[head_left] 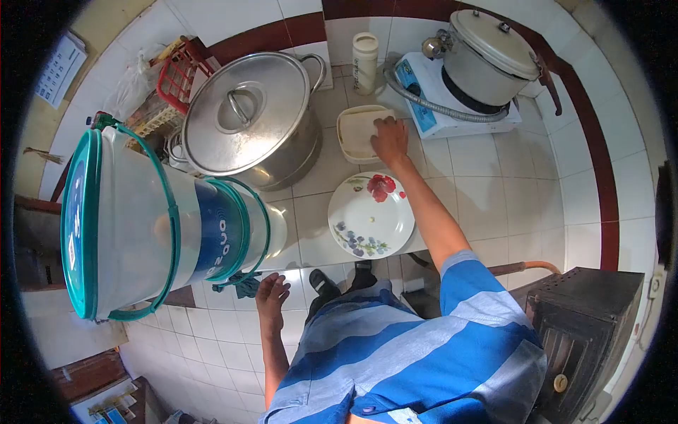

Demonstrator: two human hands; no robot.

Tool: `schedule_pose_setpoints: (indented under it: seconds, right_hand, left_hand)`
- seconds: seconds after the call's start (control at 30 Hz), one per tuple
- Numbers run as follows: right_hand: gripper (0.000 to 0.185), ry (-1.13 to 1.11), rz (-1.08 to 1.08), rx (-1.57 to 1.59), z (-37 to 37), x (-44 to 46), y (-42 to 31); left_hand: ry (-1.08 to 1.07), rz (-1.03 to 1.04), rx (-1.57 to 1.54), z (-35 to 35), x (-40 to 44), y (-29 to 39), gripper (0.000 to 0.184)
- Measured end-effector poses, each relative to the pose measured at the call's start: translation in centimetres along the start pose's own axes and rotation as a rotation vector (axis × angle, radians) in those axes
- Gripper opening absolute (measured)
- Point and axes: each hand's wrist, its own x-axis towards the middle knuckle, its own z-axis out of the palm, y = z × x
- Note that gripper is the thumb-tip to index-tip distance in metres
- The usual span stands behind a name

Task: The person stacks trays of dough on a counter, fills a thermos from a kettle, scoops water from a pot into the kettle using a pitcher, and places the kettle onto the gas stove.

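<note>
On the tiled counter, my right hand (390, 141) reaches over the right side of a cream square container (347, 147). Its fingers curl down onto the pale surface inside; whatever they may pinch is too small to make out. Just below it lies a white plate (353, 212) with red and blue flower prints and a tiny pale piece (372, 220) near its middle. My left hand (271, 293) hangs in front of the counter edge, beside a dark cloth (247, 287), fingers loosely bent and apart, with nothing in it.
A large lidded steel pot (289, 152) and teal-lidded buckets (134, 226) stand at the left. Behind are a cream bottle (364, 65) and a pressure cooker (487, 60) on a white stove (431, 116). A dark metal box (590, 304) is at the lower right.
</note>
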Motion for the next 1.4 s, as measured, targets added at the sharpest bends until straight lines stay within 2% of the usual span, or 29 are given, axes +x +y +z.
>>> schedule_pose_setpoints:
  seconds: [0.07,0.1,0.2,0.27,0.43,0.57,0.63,0.67,0.73,0.83,0.9,0.93,0.97,1.07,1.17,1.27,1.4]
  right_hand:
    - [0.038,-0.152,0.030,-0.068,0.4,0.0,-0.3]
    - [0.038,-0.151,0.036,-0.069,0.4,0.0,-0.3]
    - [0.036,-0.039,0.060,0.030,0.1,-0.4,-0.3]
    - [0.036,0.136,0.028,0.170,-0.5,-1.3,-0.1]
    - [0.035,0.148,0.029,0.388,-3.9,-4.9,-0.3]
    - [0.032,0.171,0.084,0.534,-6.6,-9.7,-0.8]
    - [0.031,0.231,0.058,0.486,-9.1,-12.6,-1.6]
    - [0.031,0.255,0.080,0.458,-10.6,-14.1,-2.2]
    - [0.031,0.176,0.245,0.641,-13.4,-17.0,-4.3]
    - [0.030,0.280,0.327,0.662,-14.2,-22.8,-7.0]
    - [0.029,0.234,0.499,0.757,-14.8,-26.9,-9.5]
    - [0.027,0.287,0.553,0.813,-13.4,-29.1,-10.3]
    - [0.026,0.360,0.492,0.754,-12.8,-31.2,-11.1]
    - [0.027,0.368,0.553,0.664,-13.8,-36.9,-14.4]
    - [0.033,0.349,0.648,0.657,-15.2,-41.9,-17.3]
    - [0.037,0.236,0.701,0.460,-17.0,-45.3,-19.2]
    - [0.033,0.334,0.734,0.436,-17.9,-48.4,-20.2]
  left_hand:
    - [-0.019,-0.001,0.031,-0.3,0.3,-0.1,0.035]
    - [-0.034,0.004,0.057,-0.5,0.6,-0.1,0.035]
    - [-0.086,0.031,0.149,-1.7,1.0,-0.8,0.038]
    - [-0.082,-0.006,0.119,-2.1,1.2,-0.9,0.038]
    - [-0.096,-0.076,0.078,-1.0,1.2,-0.4,0.038]
    - [-0.205,-0.116,0.204,1.4,1.0,1.3,0.037]
    - [-0.315,-0.125,0.239,2.0,1.6,1.6,0.035]
    - [-0.392,-0.108,0.257,2.3,1.5,1.9,0.034]
    - [-0.537,-0.091,0.304,2.2,1.9,2.2,0.032]
    - [-0.676,-0.047,0.395,2.0,1.8,2.9,0.032]
    - [-0.793,-0.042,0.418,1.2,2.2,2.5,0.032]
    - [-0.844,-0.043,0.393,0.7,2.3,2.2,0.033]
    - [-0.892,-0.046,0.367,0.3,2.3,2.0,0.033]
    - [-0.951,-0.101,0.418,-1.2,1.9,1.4,0.032]
    - [-1.048,-0.130,0.438,-2.6,1.4,0.9,0.028]
    - [-1.079,-0.199,0.444,-3.7,1.9,-0.2,0.025]
    - [-1.115,-0.186,0.511,-3.3,0.4,-0.1,0.025]
